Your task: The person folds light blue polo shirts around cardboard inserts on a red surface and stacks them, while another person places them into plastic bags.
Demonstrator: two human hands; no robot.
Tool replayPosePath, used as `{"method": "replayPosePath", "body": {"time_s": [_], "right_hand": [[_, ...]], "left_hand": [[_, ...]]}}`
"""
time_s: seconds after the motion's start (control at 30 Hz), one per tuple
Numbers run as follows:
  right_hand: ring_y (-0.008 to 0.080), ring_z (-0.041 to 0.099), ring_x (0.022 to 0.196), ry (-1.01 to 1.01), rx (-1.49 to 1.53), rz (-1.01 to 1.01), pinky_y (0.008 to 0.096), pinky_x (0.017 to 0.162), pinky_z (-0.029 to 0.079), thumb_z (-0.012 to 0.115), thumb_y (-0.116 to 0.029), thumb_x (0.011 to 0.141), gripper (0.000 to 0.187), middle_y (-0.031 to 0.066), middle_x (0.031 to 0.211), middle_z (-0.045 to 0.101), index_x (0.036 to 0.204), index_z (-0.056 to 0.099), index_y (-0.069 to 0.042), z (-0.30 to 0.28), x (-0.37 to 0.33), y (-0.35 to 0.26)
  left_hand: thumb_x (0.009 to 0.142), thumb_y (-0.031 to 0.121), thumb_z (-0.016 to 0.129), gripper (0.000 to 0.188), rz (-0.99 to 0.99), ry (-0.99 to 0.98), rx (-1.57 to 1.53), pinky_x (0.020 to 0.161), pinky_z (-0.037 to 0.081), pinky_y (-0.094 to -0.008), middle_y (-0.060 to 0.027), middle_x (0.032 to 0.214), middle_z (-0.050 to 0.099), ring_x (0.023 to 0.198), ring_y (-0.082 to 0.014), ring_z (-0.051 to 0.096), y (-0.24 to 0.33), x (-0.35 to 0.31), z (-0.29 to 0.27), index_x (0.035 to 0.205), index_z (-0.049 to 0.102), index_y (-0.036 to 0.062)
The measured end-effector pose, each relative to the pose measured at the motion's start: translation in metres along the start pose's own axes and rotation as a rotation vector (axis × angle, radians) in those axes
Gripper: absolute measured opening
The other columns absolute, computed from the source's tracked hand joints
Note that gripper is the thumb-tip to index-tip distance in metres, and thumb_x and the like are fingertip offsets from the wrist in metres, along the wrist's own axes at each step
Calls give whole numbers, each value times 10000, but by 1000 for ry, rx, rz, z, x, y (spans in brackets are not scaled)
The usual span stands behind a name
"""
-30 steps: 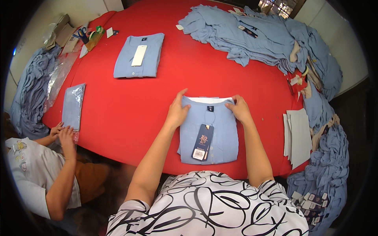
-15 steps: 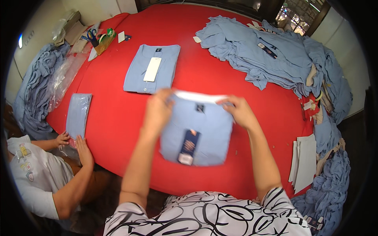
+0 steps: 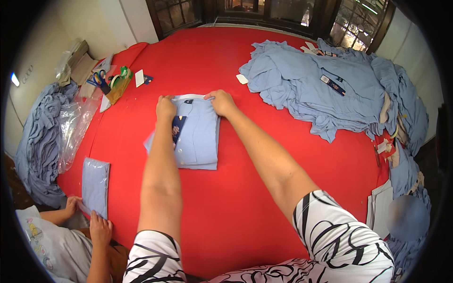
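Note:
A folded light-blue shirt lies on the red cloth with a navy hang tag and a buttoned placket on its front. A white edge shows along its top. My left hand closes on its upper left corner, and my right hand on the upper right corner. Another blue folded piece peeks out beneath it at the left; my left forearm hides part of both.
A large heap of blue shirts covers the far right. White boards lie at the right edge. Scissors stand in a holder at far left. A co-worker's hand touches a bagged folded shirt at lower left.
Both my hands have moved the folded shirt away from me and left, from above the near cloth onto the other folded shirt. The view has also shifted.

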State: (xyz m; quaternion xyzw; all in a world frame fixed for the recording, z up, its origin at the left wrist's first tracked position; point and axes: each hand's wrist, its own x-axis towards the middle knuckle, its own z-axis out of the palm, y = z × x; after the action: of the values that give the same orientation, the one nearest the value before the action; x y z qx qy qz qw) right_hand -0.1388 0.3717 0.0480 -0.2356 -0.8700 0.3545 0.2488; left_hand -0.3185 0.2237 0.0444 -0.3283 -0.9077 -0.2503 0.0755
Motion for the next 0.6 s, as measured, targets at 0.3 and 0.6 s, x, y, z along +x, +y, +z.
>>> {"method": "replayPosePath", "body": {"time_s": [0.3,0.6], "right_hand": [[371,434,1293,128,-106,93,526,1077,337,566,-297,962,422,175,1462,415,1341,577,-111,-3,-42,-51],[397,154,1481,-57,-360,-112,698,1122,91,407,-556,988,727,191,1597,207,1529,295,-83,57,-147,-96]], "left_hand": [[891,75,519,288,-36,90,30,894,516,-465,-177,1186,595,1025,-394,624,-6,-13,-5,1118,696,96],[939,151,509,195,66,82,83,858,512,-508,-212,1143,610,988,-416,633,-5,3,8,1014,656,47]]}}
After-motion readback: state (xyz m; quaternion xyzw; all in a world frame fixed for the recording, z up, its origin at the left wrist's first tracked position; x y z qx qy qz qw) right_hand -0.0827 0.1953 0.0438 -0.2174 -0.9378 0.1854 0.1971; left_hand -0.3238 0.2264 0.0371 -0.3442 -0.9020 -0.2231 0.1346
